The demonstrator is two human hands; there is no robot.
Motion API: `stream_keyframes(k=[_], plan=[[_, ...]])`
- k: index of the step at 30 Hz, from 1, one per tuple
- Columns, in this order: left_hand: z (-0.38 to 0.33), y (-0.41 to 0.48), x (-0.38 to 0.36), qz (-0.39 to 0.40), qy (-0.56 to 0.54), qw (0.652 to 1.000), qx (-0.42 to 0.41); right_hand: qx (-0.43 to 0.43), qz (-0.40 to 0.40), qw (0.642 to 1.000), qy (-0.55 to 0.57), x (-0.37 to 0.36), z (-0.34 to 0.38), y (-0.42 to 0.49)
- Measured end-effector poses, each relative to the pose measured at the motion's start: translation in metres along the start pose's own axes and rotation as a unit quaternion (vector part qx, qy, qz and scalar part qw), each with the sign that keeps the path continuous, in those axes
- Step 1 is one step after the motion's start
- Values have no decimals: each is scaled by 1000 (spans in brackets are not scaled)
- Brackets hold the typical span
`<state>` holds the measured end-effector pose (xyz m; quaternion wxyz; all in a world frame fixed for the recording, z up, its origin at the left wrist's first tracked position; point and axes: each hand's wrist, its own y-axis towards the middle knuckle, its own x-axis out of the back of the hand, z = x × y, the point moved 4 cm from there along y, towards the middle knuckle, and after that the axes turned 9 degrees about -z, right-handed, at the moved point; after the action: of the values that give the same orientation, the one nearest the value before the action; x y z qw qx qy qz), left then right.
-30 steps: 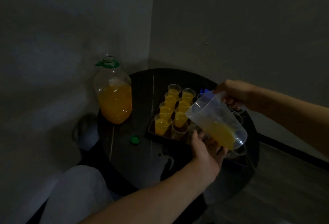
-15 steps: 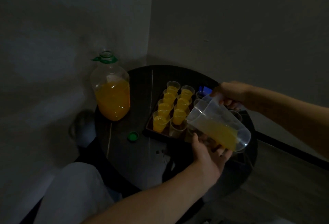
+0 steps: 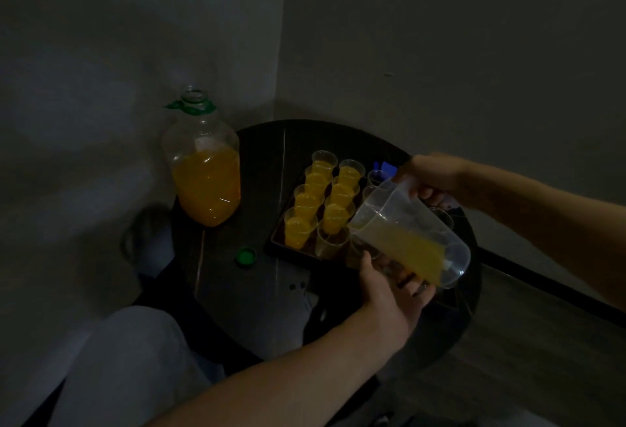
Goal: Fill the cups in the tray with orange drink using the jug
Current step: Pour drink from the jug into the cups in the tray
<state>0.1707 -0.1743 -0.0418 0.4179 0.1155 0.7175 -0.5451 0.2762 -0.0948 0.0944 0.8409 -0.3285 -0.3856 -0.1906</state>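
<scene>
Lowered slightly, the seemingly light, slippery clear plastic jug [image 3: 406, 233] is handle-gripped by the right hand [image 3: 430, 175], cradled beneath by the left hand [image 3: 389, 291].

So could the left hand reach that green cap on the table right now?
Probably yes: bare table lies between the left hand and the green cap, nothing blocking, though that hand is busy under the jug.

Orange drink [image 3: 411, 250], clear jug [image 3: 399, 213], green cap [image 3: 246, 256], black table [image 3: 257, 291]
</scene>
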Motion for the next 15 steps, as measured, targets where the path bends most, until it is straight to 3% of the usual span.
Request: stream_keyframes(k=[15], plan=[[8,5,1,6,6,1000,-9,-18,-4,1000,-22,1,-1,2]])
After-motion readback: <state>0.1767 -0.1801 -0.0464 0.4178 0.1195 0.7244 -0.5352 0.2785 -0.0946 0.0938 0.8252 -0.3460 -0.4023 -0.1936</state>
